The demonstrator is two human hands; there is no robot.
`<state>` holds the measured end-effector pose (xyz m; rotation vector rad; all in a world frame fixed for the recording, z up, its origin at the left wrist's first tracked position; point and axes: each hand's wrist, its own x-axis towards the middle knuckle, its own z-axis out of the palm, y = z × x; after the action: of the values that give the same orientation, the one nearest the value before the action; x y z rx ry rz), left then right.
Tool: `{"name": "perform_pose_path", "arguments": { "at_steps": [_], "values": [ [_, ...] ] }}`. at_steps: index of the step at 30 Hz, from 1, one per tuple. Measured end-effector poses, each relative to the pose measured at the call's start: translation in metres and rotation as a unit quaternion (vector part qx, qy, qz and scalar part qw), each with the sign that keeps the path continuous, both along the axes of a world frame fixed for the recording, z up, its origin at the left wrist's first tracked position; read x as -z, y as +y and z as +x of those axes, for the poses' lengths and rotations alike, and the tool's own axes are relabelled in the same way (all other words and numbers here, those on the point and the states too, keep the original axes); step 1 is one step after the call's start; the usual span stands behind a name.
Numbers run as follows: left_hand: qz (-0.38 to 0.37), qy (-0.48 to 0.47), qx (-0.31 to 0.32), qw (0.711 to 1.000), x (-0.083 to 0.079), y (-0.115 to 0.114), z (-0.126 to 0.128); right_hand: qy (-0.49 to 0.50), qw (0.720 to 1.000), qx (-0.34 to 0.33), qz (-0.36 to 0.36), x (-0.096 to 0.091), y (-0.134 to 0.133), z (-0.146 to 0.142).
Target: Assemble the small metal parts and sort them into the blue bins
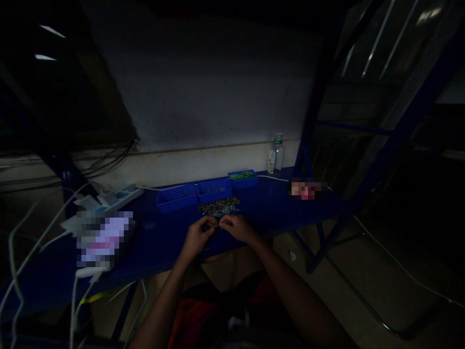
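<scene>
Over the front part of the blue table (152, 237), my left hand (199, 233) and my right hand (234, 227) meet with their fingertips pinched close together. Whatever small piece sits between them is too dark and tiny to name. Just beyond my fingers lies a pile of thin silvery pins or screws (223, 210). Touching its far side is a heap of small brass-coloured pieces (210, 207). Behind these stand a blue bin (214, 198) with a few small metal parts, another blue bin (174, 201) on its left, and a blue bin of green pieces (243, 183) on the right.
A clear bottle (276, 157) stands by the wall at the back right. On the left are a white power strip (123, 196), loose white cables (25, 276) and a blurred-out item (105, 238). Another blurred-out item (307, 189) lies at the right. Blue frame posts (308, 126) flank the table.
</scene>
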<state>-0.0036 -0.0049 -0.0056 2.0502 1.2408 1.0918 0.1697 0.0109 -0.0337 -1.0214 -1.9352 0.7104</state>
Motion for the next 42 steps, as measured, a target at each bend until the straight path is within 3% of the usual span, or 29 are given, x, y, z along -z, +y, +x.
{"name": "perform_pose_path", "arguments": {
  "at_steps": [7, 13, 20, 23, 35, 39, 42],
  "values": [
    [-0.024, -0.048, 0.026, 0.998, 0.001, -0.003, 0.001, 0.032, 0.998, -0.046, -0.020, 0.000, 0.001, 0.002],
    [-0.031, -0.063, 0.005, 0.998, 0.000, -0.004, 0.001, 0.057, 0.997, -0.050, -0.023, -0.005, -0.001, 0.003],
    [-0.014, 0.026, 0.001, 1.000, 0.002, 0.000, 0.001, 0.092, 0.996, 0.003, -0.016, -0.005, -0.001, 0.005],
    [-0.016, 0.018, -0.001, 1.000, 0.001, -0.002, 0.001, 0.076, 0.997, 0.009, -0.006, -0.004, -0.002, 0.003],
    [-0.049, 0.079, 0.017, 0.996, -0.017, 0.003, -0.005, 0.039, 0.998, 0.017, 0.038, -0.006, -0.006, 0.001],
    [-0.047, 0.094, 0.039, 0.994, -0.019, 0.017, -0.020, 0.042, 0.999, 0.015, 0.026, -0.003, -0.003, 0.000],
    [0.001, 0.100, -0.025, 0.995, -0.027, 0.047, -0.044, 0.044, 0.998, 0.032, 0.004, -0.001, 0.001, -0.001]
  ]
}}
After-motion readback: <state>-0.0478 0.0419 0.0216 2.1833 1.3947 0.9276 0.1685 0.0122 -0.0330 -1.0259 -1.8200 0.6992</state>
